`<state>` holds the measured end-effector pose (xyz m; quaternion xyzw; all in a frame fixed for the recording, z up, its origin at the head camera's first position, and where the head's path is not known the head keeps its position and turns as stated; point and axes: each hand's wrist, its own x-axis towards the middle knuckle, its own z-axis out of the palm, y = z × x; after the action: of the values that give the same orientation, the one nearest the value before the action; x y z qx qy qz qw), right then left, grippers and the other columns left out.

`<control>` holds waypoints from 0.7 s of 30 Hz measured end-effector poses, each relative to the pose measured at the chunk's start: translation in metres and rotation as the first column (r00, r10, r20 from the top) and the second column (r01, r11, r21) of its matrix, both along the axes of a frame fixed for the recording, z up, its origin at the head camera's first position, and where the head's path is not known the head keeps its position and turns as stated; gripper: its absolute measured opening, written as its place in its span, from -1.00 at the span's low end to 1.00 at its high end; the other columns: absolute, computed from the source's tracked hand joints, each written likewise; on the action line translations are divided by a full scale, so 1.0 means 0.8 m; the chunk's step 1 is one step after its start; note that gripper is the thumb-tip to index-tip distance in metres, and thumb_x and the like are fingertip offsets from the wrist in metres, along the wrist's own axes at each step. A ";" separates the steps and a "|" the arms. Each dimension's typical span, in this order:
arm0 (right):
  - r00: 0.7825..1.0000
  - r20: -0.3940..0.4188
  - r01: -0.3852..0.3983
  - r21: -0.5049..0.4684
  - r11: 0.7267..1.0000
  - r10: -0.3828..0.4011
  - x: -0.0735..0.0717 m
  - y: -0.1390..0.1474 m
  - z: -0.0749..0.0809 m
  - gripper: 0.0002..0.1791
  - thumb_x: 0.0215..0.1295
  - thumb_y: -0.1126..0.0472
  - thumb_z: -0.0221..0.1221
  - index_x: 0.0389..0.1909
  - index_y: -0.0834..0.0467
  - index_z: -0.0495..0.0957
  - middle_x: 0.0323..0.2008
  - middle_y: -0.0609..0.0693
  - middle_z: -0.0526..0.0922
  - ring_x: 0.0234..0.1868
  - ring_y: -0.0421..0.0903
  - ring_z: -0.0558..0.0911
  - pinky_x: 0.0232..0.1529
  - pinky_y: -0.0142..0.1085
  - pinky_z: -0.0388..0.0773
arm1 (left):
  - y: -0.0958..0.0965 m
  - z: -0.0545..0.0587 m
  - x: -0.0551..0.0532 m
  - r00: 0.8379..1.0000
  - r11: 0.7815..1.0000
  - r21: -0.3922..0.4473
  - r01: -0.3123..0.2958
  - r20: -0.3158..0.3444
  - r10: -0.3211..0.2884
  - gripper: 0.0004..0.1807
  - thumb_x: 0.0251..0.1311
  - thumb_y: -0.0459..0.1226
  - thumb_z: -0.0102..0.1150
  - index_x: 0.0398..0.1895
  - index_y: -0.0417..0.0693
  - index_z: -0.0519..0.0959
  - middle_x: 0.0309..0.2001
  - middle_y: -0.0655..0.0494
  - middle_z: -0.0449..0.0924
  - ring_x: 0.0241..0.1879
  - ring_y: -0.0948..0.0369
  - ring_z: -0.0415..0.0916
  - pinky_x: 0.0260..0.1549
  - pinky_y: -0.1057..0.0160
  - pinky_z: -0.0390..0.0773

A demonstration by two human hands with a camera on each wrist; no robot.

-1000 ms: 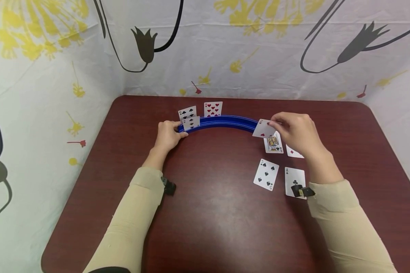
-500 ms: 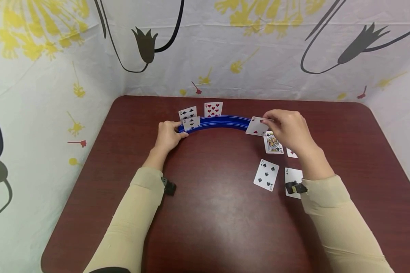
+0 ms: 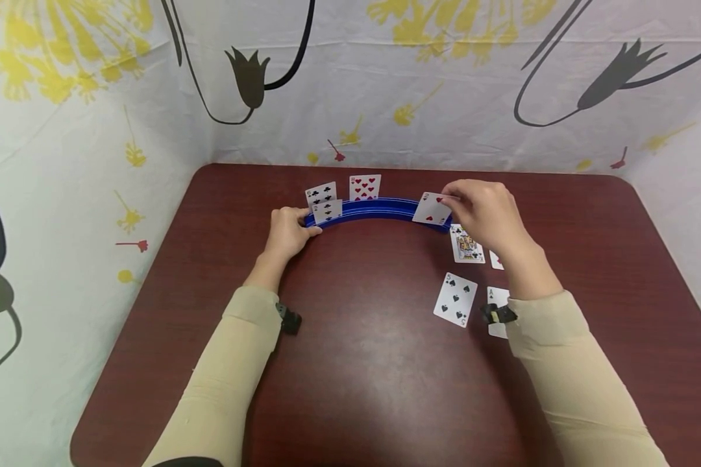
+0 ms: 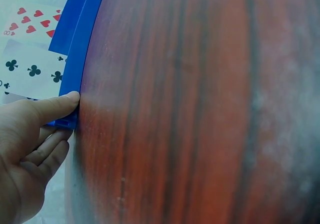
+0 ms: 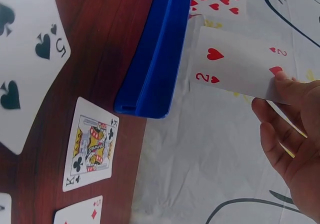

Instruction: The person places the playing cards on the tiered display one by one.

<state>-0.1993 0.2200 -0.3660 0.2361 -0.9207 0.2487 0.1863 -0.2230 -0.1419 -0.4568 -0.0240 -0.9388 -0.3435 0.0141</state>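
Note:
A curved blue card holder (image 3: 380, 207) lies across the far part of the table. My left hand (image 3: 287, 233) grips its left end, thumb on the near side, as the left wrist view shows. Two clubs cards stand there, a front one (image 3: 327, 211) partly covering a rear one (image 3: 321, 192). An eight of hearts (image 3: 365, 187) stands in the holder to their right. My right hand (image 3: 486, 211) pinches a two of hearts (image 5: 235, 59) by one corner, face toward me. In the head view this card overlaps the holder's right part; the right wrist view shows it raised beside the holder.
Face up on the dark red table (image 3: 356, 337) at the right lie a king of clubs (image 3: 467, 245), a five of spades (image 3: 455, 299), an ace of clubs (image 3: 498, 297) and a five of diamonds (image 5: 82, 213), the last two partly hidden by my right arm. A patterned cloth (image 3: 350, 84) hangs behind.
My right hand has moved left and slightly away from me with the two of hearts, bringing it from the holder's right end to over its right part. My left hand stays put.

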 end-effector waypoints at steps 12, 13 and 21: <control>1.000 0.018 -0.016 -0.012 1.000 0.016 -0.010 -0.009 -0.007 -0.94 0.37 0.33 0.28 -0.23 0.20 0.73 -0.28 0.08 0.76 -0.33 0.05 0.69 -0.29 0.03 0.58 | -0.001 0.000 -0.001 1.000 1.000 -0.008 0.000 0.000 0.000 -0.46 0.16 -0.23 0.50 0.20 -0.25 0.62 0.13 -0.23 0.63 0.04 -0.01 0.64 0.04 0.06 0.63; 1.000 0.020 -0.017 -0.011 1.000 0.017 -0.010 -0.010 -0.007 -0.94 0.37 0.33 0.28 -0.23 0.19 0.73 -0.27 0.08 0.76 -0.32 0.05 0.70 -0.28 0.03 0.58 | -0.001 0.000 -0.001 1.000 1.000 -0.009 0.001 0.002 -0.001 -0.46 0.16 -0.23 0.49 0.20 -0.25 0.62 0.13 -0.23 0.63 0.05 -0.01 0.64 0.05 0.06 0.63; 0.998 0.045 -0.032 -0.007 0.999 0.032 -0.016 -0.020 -0.008 -0.92 0.38 0.34 0.27 -0.21 0.21 0.73 -0.25 0.10 0.76 -0.31 0.06 0.69 -0.27 0.03 0.58 | -0.001 0.000 -0.001 1.000 1.000 -0.008 0.005 0.000 -0.005 -0.45 0.15 -0.23 0.50 0.20 -0.25 0.62 0.15 -0.25 0.62 0.10 -0.04 0.61 0.08 0.05 0.60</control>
<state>-0.2125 0.2043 -0.3723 0.2445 -0.9199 0.2601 0.1623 -0.2238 -0.1423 -0.4565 -0.0266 -0.9400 -0.3399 0.0130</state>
